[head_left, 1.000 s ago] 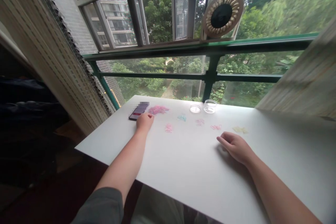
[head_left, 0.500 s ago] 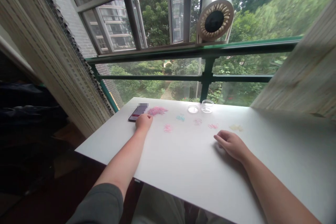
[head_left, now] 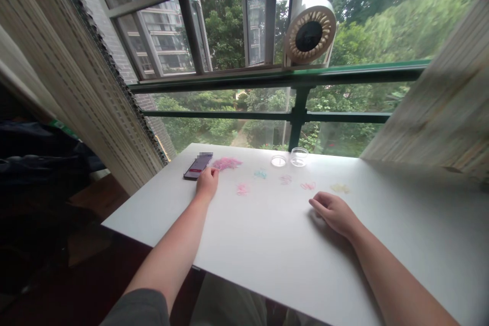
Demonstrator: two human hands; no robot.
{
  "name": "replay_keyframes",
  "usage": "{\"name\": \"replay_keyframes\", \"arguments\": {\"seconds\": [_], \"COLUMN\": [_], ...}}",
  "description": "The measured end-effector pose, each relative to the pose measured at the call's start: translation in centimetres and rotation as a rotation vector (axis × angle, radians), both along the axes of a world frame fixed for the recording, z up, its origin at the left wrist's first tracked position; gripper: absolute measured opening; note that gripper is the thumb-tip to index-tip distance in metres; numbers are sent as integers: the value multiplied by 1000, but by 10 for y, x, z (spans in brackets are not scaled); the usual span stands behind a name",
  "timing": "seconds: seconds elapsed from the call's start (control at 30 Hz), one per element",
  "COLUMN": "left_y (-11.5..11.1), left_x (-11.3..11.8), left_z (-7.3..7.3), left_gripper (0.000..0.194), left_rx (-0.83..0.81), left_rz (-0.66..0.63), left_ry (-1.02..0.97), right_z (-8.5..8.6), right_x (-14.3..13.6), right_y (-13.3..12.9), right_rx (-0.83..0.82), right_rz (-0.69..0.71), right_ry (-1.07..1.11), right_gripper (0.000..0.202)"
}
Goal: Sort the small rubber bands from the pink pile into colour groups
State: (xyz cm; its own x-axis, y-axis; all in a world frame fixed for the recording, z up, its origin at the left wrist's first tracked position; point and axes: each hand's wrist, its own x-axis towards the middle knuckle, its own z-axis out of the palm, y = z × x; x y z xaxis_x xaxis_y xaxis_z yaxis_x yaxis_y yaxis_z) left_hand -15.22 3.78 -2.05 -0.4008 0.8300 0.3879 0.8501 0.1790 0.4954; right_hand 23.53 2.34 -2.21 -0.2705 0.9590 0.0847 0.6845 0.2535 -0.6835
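Note:
My left hand [head_left: 208, 182], fingers curled and tips pressed together, is at the near edge of a pile of pink and purple loops [head_left: 227, 163] that look like small rubber bands. Whatever it pinches, if anything, is too small to see. Just left of it lies a phone [head_left: 194, 168] with its screen lit. My right hand [head_left: 331, 209] rests on the table with fingers bent in and thumb against them; their inside is hidden. Beyond it are small groups of red-pink bands [head_left: 307, 186] and yellow bands [head_left: 340, 188].
Between my hands lie pink bands [head_left: 242, 189], blue bands [head_left: 261, 174] and pale pink bands [head_left: 285, 180]. A clear round container [head_left: 299, 157] and a clear lid [head_left: 278, 161] stand near the white table's [head_left: 252, 244] far edge. A round fan [head_left: 311, 33] is by the window, above the green railing [head_left: 229, 81].
The view has shifted slightly. My left hand stays at the edge of the pink and purple pile, with its fingers curled. The right hand keeps its place on the table.

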Motion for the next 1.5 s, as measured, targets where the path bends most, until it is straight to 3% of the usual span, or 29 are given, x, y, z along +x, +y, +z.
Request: {"name": "replay_keyframes", "arguments": {"seconds": [0.17,0.4,0.53,0.7,1.1,1.5], "left_y": [-6,-13,-16,-23,-27,-30], "left_x": [40,138,169,173,162,160], "left_z": [6,20,19,11,14,13], "left_gripper": [20,18,17,19,15,16], "left_rx": [45,-38,-117,-200,-266,-262], "left_rz": [-259,-807,-924,-933,-975,-986], "left_ry": [-42,-157,-147,-157,-85,-289], "right_z": [0,1,2,-2,10,12], "right_x": [-5,-36,-48,-44,-41,-40], "right_y": [0,-1,0,-4,-18,-19], "right_rx": [-19,-272,-287,-236,-184,-114], "right_rz": [36,207,251,186,183,149], "right_ry": [51,469,562,629,404,364], "right_gripper": [24,27,29,29,10,11]}}
